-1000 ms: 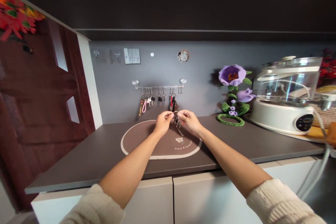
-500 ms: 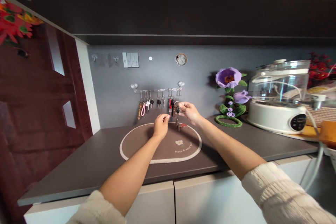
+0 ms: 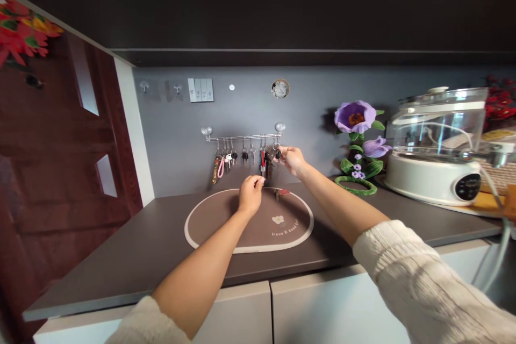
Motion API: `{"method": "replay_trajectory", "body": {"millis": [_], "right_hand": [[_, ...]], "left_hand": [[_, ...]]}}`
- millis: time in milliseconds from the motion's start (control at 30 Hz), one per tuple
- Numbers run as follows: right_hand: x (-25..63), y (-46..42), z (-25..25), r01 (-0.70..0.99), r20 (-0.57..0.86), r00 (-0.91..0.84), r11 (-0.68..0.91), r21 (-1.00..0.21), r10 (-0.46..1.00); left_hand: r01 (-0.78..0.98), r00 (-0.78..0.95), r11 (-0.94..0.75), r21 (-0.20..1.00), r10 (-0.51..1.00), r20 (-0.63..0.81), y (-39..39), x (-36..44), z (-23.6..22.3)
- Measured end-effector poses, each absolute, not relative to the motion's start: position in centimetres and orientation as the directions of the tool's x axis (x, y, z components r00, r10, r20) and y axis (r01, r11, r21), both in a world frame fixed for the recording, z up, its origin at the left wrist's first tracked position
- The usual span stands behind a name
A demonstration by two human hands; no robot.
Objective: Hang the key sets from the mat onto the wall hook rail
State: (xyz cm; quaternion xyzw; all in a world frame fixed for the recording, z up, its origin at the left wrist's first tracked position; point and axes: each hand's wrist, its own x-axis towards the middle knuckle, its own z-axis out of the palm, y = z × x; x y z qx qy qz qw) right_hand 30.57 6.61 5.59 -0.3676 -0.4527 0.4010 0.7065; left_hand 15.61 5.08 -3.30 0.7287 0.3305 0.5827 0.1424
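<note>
In the head view, the right hand [image 3: 293,160] pinches a key ring [image 3: 277,147] with a dark key at the right end of the hook rail [image 3: 242,137]. The left hand [image 3: 250,193] hovers above the mat [image 3: 217,220], thumb and fingertips nearly together; whether it grips anything, I cannot tell. Near it, 1 red-tagged key [image 3: 277,194] lies on the mat.

In our right hand [image 3: 293,161] we pinch a thin silver key ring [image 3: 276,146], a black-headed key [image 3: 278,155] hanging below it, at the right end of the clear hook rail [image 3: 244,136]. Below, a small metal key [image 3: 277,195] lies beside a red tag [image 3: 284,192] on the brown mat [image 3: 237,220].
</note>
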Motion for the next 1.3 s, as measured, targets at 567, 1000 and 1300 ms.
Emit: {"method": "replay_trajectory", "body": {"millis": [567, 1000, 1300], "right_hand": [[30.3, 11.0, 6.2, -0.275, 0.189, 0.53, 0.378, -0.884, 0.827], [31.0, 12.1, 5.0, -0.203, 0.204, 0.515, 0.35, -0.915, 0.832], [31.3, 11.5, 4.4, -0.124, 0.253, 0.489, 0.354, -0.927, 0.835]], "left_hand": [[0.403, 0.118, -0.744, 0.532, 0.619, 0.776, 4.9, 15.4, -3.1], [0.435, 0.116, -0.735, 0.52, 0.618, 0.777, 5.0, 15.4, -3.2], [0.442, 0.123, -0.731, 0.52, 0.623, 0.773, 5.1, 15.3, -3.2]]}}
